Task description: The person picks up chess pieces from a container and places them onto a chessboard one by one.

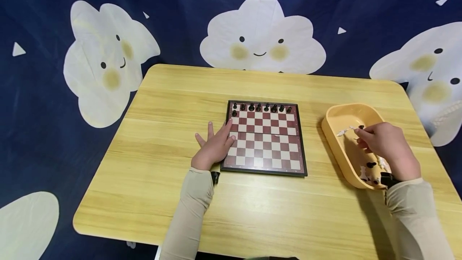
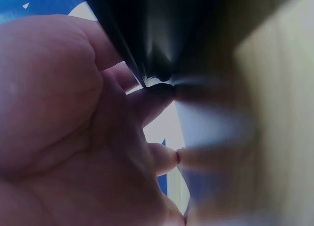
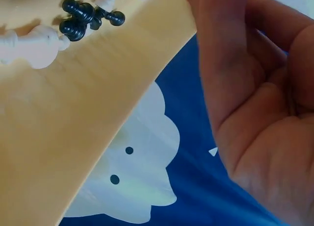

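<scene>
A chessboard (image 1: 267,139) with red-brown and white squares lies flat on the table. A row of several black chess pieces (image 1: 258,107) stands along its far edge, with one black pawn (image 1: 234,113) in front at the left. My left hand (image 1: 213,147) rests with spread fingers against the board's left edge, its thumb and index finger over the border. Over an orange bin (image 1: 333,147), my right hand (image 1: 386,141) has its fingers bent, thumb and index fingertips close together beside a white chess piece (image 1: 341,133). Whether they pinch anything is unclear; the right wrist view cuts the fingertips off.
Loose white and black pieces lie in the bin, among them a black piece (image 1: 371,165) and a white piece (image 1: 363,173); black pawns (image 3: 78,17) show in the right wrist view. Behind the wooden table (image 1: 162,131) hangs a blue cloth (image 1: 177,19) with clouds.
</scene>
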Tool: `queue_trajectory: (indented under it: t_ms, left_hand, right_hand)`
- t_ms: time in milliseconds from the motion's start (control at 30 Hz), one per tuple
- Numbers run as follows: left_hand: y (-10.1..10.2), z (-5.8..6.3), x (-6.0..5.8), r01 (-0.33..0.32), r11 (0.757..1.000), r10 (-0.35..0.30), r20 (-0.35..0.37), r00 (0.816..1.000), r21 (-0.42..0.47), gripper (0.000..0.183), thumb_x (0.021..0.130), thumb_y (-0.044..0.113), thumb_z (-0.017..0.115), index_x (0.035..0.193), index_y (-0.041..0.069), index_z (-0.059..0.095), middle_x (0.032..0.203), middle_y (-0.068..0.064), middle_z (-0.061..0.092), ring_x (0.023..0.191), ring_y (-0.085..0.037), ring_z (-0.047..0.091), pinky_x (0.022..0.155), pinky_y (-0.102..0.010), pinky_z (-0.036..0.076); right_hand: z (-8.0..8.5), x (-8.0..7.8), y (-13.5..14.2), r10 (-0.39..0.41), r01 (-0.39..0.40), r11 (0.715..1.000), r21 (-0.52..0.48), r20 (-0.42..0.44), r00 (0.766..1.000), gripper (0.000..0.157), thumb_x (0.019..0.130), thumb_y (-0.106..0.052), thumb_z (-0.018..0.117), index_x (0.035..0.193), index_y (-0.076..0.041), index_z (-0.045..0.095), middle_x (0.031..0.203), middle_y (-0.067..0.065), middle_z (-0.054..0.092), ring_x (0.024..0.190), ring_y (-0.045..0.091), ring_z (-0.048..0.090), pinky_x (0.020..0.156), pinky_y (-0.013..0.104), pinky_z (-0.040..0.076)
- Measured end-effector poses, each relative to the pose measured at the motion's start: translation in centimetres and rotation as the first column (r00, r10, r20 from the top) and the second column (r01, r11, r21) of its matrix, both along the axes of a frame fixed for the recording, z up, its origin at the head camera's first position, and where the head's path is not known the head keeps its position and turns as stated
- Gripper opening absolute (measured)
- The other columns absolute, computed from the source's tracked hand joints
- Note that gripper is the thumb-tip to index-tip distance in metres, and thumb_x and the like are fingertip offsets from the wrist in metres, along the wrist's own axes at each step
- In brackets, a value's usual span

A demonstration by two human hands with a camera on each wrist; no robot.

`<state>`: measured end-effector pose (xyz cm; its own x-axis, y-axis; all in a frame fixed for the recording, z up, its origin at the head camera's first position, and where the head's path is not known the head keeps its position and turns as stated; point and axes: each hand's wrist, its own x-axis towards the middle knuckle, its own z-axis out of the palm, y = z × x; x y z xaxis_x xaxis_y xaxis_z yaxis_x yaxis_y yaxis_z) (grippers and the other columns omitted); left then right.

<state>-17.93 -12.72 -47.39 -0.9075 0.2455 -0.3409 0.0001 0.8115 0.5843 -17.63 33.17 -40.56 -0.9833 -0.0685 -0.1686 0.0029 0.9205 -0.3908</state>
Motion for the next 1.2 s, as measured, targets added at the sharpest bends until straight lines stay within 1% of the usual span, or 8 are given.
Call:
queue_trajectory:
  t_ms: [167,367,533,667,767,933,1100,1200]
  left_hand:
    - [0.0,-0.1,0.0,-0.008,1.000,0.008,-0.002,1.000,0.002,0.062,0.113,0.041,0.033,0.168,0.031,0.005,0.172,0.001,0.017,0.153,-0.036,-0.027,0.107,-0.071,-0.029]
    - [0.0,0.0,0.1,-0.009,1.000,0.009,0.005,1.000,0.015,0.062,0.113,0.042,0.034,0.167,0.033,0.005,0.172,0.003,0.016,0.153,-0.034,-0.028,0.107,-0.070,-0.030]
    - [0.1,0.1,0.1,-0.009,1.000,0.009,0.004,1.000,0.024,0.063,0.113,0.042,0.035,0.168,0.033,0.005,0.172,0.003,0.016,0.153,-0.034,-0.028,0.106,-0.070,-0.030]
    - [0.0,0.0,0.0,-0.013,1.000,0.013,0.002,1.000,0.025,0.063,0.113,0.042,0.035,0.168,0.032,0.005,0.172,0.003,0.016,0.153,-0.034,-0.028,0.106,-0.070,-0.031]
    - [0.0,0.1,0.0,-0.016,1.000,0.016,0.002,1.000,0.023,0.063,0.113,0.042,0.035,0.168,0.032,0.005,0.172,0.003,0.016,0.153,-0.034,-0.028,0.107,-0.070,-0.030]
    - [0.0,0.1,0.1,-0.017,1.000,0.017,0.004,1.000,0.024,0.063,0.113,0.042,0.035,0.168,0.033,0.005,0.172,0.003,0.015,0.153,-0.034,-0.028,0.106,-0.069,-0.031]
    - [0.0,0.1,0.1,-0.025,0.999,0.025,0.001,1.000,0.029,0.063,0.113,0.042,0.035,0.168,0.032,0.007,0.172,0.003,0.015,0.153,-0.035,-0.027,0.106,-0.069,-0.031]
    - [0.0,0.0,0.1,-0.025,0.999,0.025,-0.002,1.000,0.024,0.063,0.113,0.041,0.035,0.168,0.032,0.007,0.172,0.003,0.016,0.153,-0.036,-0.027,0.106,-0.069,-0.031]
  right_hand:
    - [-0.1,0.0,0.1,-0.062,0.062,0.998,0.011,-0.034,0.998,0.044,0.104,-0.035,0.054,0.081,-0.005,0.078,0.064,0.000,0.070,0.061,0.019,0.066,0.067,0.038,0.047]
    - [0.1,0.1,0.2,-0.134,0.134,0.990,0.033,-0.011,0.991,0.053,0.104,-0.044,0.041,0.075,-0.010,0.069,0.066,0.001,0.064,0.074,0.033,0.060,0.064,0.037,0.040]
    - [0.9,0.8,-0.5,-0.192,0.190,0.980,-0.052,-0.047,0.980,0.049,0.105,-0.041,0.044,0.108,-0.006,0.078,0.073,0.000,0.070,0.074,0.017,0.059,0.071,0.039,0.043]
    - [2.0,1.3,-2.3,-0.251,0.228,0.963,-0.147,-0.169,0.953,0.045,0.102,-0.038,0.054,0.129,-0.006,0.072,0.072,-0.020,0.066,0.060,0.005,0.058,0.071,0.031,0.043]
    - [2.6,1.6,-4.5,-0.309,0.244,0.940,-0.236,-0.297,0.903,0.034,0.096,-0.032,0.063,0.119,-0.009,0.074,0.068,-0.034,0.056,0.054,-0.003,0.055,0.060,0.021,0.040]
    - [2.6,1.5,-8.8,-0.293,0.110,0.914,-0.390,-0.447,0.845,0.017,0.092,-0.019,0.075,0.103,-0.006,0.077,0.071,-0.029,0.060,0.063,-0.013,0.055,0.060,0.008,0.041]
    - [1.5,0.9,-12.9,-0.136,-0.079,0.913,-0.399,-0.483,0.865,0.015,0.096,-0.013,0.076,0.107,-0.004,0.079,0.083,0.000,0.072,0.069,-0.003,0.059,0.064,0.009,0.045]
    - [0.7,0.2,-15.0,-0.027,-0.156,0.921,-0.356,-0.459,0.888,0.015,0.099,-0.015,0.072,0.110,-0.006,0.078,0.088,0.007,0.072,0.072,0.009,0.060,0.063,0.015,0.046]
